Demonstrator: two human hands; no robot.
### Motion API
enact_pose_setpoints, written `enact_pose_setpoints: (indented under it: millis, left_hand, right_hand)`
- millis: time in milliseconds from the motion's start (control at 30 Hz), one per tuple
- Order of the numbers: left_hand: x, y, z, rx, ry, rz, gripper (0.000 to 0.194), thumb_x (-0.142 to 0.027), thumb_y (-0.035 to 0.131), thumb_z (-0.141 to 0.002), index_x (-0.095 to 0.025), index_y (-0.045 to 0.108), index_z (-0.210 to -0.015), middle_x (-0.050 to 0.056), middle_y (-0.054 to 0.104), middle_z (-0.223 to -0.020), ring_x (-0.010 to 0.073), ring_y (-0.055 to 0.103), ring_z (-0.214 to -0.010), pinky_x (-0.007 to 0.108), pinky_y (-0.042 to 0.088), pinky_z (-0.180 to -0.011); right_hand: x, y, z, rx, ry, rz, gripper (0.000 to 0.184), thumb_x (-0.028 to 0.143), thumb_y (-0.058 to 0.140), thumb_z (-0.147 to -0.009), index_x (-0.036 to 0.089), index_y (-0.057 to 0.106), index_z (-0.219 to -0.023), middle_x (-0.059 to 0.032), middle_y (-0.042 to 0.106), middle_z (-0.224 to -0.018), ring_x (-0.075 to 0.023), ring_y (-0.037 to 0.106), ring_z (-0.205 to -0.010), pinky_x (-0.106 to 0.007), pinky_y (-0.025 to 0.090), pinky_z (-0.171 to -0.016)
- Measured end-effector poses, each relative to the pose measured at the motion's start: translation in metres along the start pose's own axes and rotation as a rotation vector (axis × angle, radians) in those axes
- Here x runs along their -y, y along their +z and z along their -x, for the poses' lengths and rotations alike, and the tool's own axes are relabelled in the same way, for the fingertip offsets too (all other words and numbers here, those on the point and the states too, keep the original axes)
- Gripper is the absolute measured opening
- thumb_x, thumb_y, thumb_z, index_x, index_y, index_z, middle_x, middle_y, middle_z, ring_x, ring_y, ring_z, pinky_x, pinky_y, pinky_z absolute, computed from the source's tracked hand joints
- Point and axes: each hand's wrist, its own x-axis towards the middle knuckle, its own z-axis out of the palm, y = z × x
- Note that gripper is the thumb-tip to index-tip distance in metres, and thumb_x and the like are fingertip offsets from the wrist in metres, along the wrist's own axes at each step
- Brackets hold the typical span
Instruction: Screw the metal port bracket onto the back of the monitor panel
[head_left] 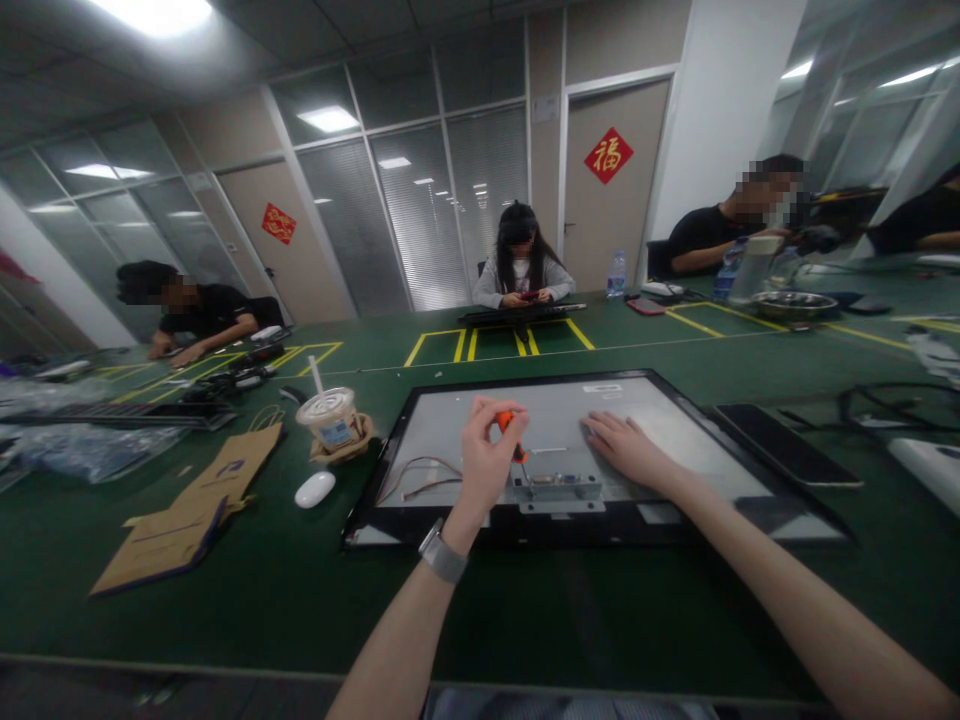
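A flat display panel (427, 430) with a black frame lies on the green table, its pale side facing up. My left hand (486, 450), with a watch (444, 550) on the wrist, is closed around an orange-handled screwdriver (506, 420). The screwdriver's shaft points down at a metal bracket with ports (562, 490) near the panel's front edge. Loose thin wires (427, 470) run across the panel to the left of that hand. Flat on the panel, to the right of the bracket, rests my right hand (626, 448), fingers stretched out and holding nothing.
Left of the panel stand an iced drink cup (330, 415) in a carrier, a white earbud case (315, 490) and a flattened paper bag (180, 520). A dark phone-like slab (784, 443) lies to the right. Several people sit around the table; a water bottle (616, 275) stands farther back.
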Motion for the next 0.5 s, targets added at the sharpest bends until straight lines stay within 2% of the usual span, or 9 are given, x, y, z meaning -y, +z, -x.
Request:
enact_pose_setpoints:
  millis: [100, 167, 267, 400, 500]
  left_hand:
    - [-0.0042, -0.0003, 0.0000, 0.032, -0.012, 0.049, 0.029, -0.039, 0.056, -0.097, -0.021, 0.076, -0.090, 0.009, 0.066, -0.098, 0.0210, 0.061, -0.095, 0.033, 0.050, -0.086]
    - [-0.0059, 0.0000, 0.0003, 0.072, -0.054, 0.105, 0.032, -0.039, 0.050, -0.100, -0.019, 0.076, -0.097, 0.010, 0.069, -0.104, 0.0213, 0.065, -0.097, 0.034, 0.051, -0.088]
    - [-0.0052, 0.0008, 0.0010, 0.121, -0.126, 0.161, 0.027, -0.037, 0.056, -0.097, -0.019, 0.074, -0.107, 0.008, 0.071, -0.099, 0.0175, 0.067, -0.083, 0.032, 0.053, -0.082]
    - [-0.0016, 0.0012, 0.0014, 0.033, -0.049, 0.069, 0.014, -0.031, 0.072, -0.086, -0.019, 0.077, -0.092, 0.003, 0.063, -0.084, 0.0133, 0.059, -0.073, 0.026, 0.050, -0.072]
    - [-0.0003, 0.0012, 0.0018, -0.008, -0.018, 0.043, 0.016, -0.033, 0.070, -0.088, -0.019, 0.077, -0.087, 0.004, 0.061, -0.087, 0.0144, 0.059, -0.079, 0.026, 0.051, -0.073]
  right_hand:
    - [0.0014, -0.0026, -0.0001, 0.027, 0.012, -0.003, 0.053, 0.034, 0.028, -0.101, 0.024, 0.053, -0.146, -0.0138, 0.050, -0.155, -0.0329, 0.043, -0.144, -0.062, 0.034, -0.113]
    - [0.0024, -0.0047, -0.0001, 0.044, 0.022, -0.004, 0.053, 0.035, 0.028, -0.102, 0.023, 0.053, -0.147, -0.0138, 0.049, -0.156, -0.0323, 0.042, -0.144, -0.060, 0.033, -0.114]
    - [0.0034, -0.0065, 0.0000, 0.050, 0.031, -0.004, 0.052, 0.036, 0.029, -0.103, 0.024, 0.053, -0.147, -0.0127, 0.048, -0.157, -0.0315, 0.041, -0.145, -0.059, 0.033, -0.115]
    - [0.0039, -0.0073, 0.0004, 0.060, 0.024, 0.006, 0.052, 0.036, 0.029, -0.102, 0.024, 0.053, -0.147, -0.0131, 0.048, -0.157, -0.0321, 0.042, -0.145, -0.060, 0.033, -0.114]
    - [0.0039, -0.0078, 0.0002, 0.052, 0.017, 0.006, 0.052, 0.035, 0.029, -0.102, 0.023, 0.053, -0.147, -0.0141, 0.048, -0.157, -0.0331, 0.042, -0.144, -0.061, 0.033, -0.114]
